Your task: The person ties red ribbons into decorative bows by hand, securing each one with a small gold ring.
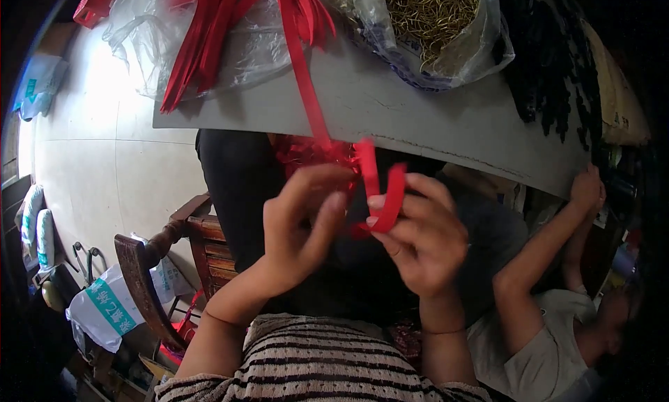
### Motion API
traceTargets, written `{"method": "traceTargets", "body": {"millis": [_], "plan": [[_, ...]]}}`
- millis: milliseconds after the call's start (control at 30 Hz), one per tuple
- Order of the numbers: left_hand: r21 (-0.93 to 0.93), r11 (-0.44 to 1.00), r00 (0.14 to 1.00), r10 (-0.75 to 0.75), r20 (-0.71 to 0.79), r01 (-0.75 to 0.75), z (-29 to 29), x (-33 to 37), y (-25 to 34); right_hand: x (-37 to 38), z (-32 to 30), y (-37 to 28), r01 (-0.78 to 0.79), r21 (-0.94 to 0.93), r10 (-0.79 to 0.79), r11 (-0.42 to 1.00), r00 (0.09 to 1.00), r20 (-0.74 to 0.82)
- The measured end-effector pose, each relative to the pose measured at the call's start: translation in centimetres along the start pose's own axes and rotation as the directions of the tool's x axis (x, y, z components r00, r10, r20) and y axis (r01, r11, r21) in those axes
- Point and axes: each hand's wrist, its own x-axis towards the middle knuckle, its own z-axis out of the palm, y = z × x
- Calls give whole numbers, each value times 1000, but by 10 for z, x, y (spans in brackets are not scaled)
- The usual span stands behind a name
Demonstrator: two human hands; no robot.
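Note:
My right hand (428, 238) is closed on a red ribbon (395, 200), pinched between thumb and fingers and bent into a loop. One end of the ribbon stands up towards the table edge. Facing it, my left hand (300, 221) is a little blurred, its thumb apart from its curled fingers and nothing seen between them. Its fingertips are close to the ribbon. Behind my hands, a heap of shiny red material (306, 155) sits at my lap, partly hidden by my left hand. A long red strip (306, 88) hangs over the table edge towards it.
On the grey table (453, 120) lie a bundle of red ribbons (209, 47) on clear plastic, a bag of gold wire pieces (432, 15) and black strips (550, 67). A co-worker's arm (533, 269) reaches the table at right. A wooden chair (136, 263) stands at left.

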Motion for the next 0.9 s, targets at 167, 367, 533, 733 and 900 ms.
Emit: {"method": "traceTargets", "body": {"millis": [167,367,533,733,900], "plan": [[-363,891,901,-103,420,271,-2,8,8,-12,1,-10,116,-415,-152,902,987,-54],[-56,995,882,-44,470,79,-13,17,1,-12,-3,-6,-95,63,96,993,995,-13],[121,991,930,5,368,-54,-8,13,11,-8,2,-2,-70,160,70,985,998,10],[22,974,912,204,356,-227,-2,-1,-9,-29,-1,-3,-314,419,323,852,945,51],[-352,882,831,-74,551,312,1,-16,-20,-17,-14,-9,-141,478,85,867,987,137]]}}
